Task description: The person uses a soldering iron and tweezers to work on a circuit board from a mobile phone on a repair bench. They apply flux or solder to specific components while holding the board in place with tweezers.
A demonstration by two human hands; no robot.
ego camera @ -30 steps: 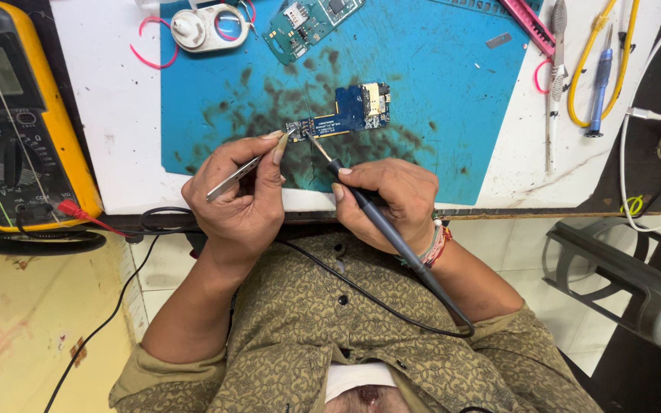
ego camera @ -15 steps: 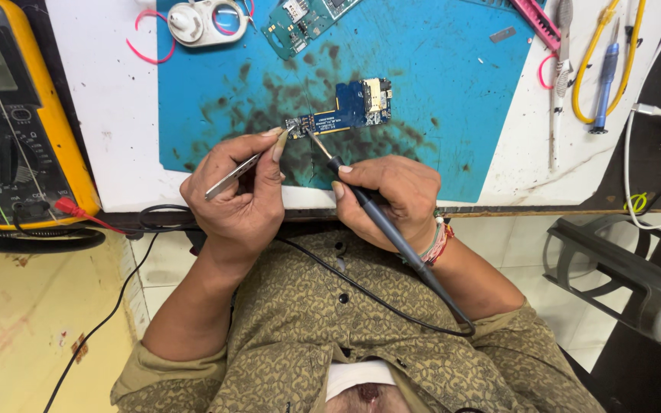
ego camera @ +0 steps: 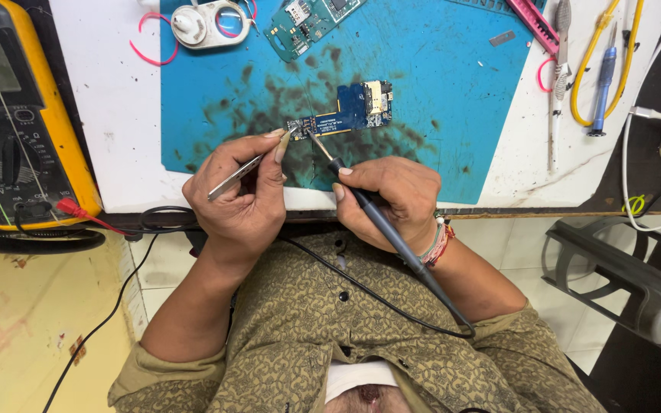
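left hand (ego camera: 242, 195): mine, pinched shut around a pair of slim silver metal tweezers (ego camera: 248, 165), tips down at the left end of the board
right hand (ego camera: 388, 200): also mine, wrapped around a black pen-style soldering iron (ego camera: 376, 214), held like a pencil, tip touching the board right beside the tweezer tips
board: small blue circuit board with a metal card slot (ego camera: 350, 115), lying flat on the mat, just past my fingertips
mat: blue rubber work mat (ego camera: 453, 107), pretty smudged with dark stains around the board, sits on the white table (ego camera: 120, 115)
iron cable: thin black cord (ego camera: 361, 291) running back across my patterned olive shirt
off to the left: yellow-and-black multimeter (ego camera: 17, 115), red probe plug near its bottom edge
top of the mat: a second, green circuit board (ego camera: 307, 21), well apart from both hands
right edge: blue-handled screwdriver (ego camera: 604, 80) lying on the table
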